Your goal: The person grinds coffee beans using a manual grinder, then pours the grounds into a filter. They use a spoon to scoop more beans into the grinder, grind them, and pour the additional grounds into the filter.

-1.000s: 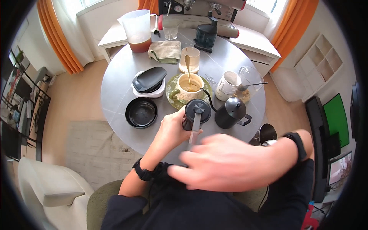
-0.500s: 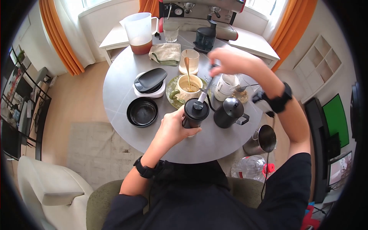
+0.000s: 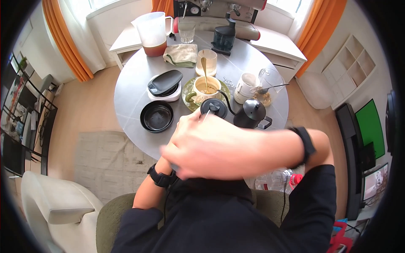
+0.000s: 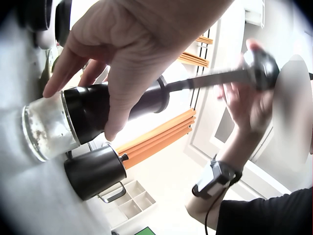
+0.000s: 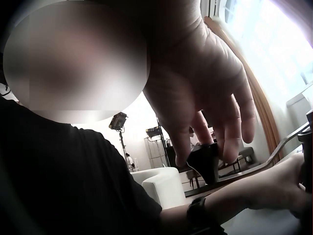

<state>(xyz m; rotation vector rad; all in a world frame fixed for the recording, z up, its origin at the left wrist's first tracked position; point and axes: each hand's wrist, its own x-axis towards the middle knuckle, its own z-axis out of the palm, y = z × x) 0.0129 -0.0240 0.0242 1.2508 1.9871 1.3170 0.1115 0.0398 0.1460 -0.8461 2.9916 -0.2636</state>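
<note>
My left hand grips a hand coffee grinder round its black upper body. The grinder stands over the grey table, its clear lower cup showing below my fingers in the left wrist view. In the head view its black lid shows just beyond my hands. My right hand, blurred, crosses in front of the left. Its thumb and fingertips pinch the black knob at the end of the grinder's metal crank. A black gooseneck kettle stands right of the grinder.
Beyond the grinder, a cream mug with a gold spoon sits on a green plate. A black bowl and a scale with a black scoop stand left. White cups and a glass server stand right; a jug is behind.
My right hand has swept the crank round, from the near side out over the far right of the table and back near my left wrist. The left hand keeps its grip on the coffee grinder.
</note>
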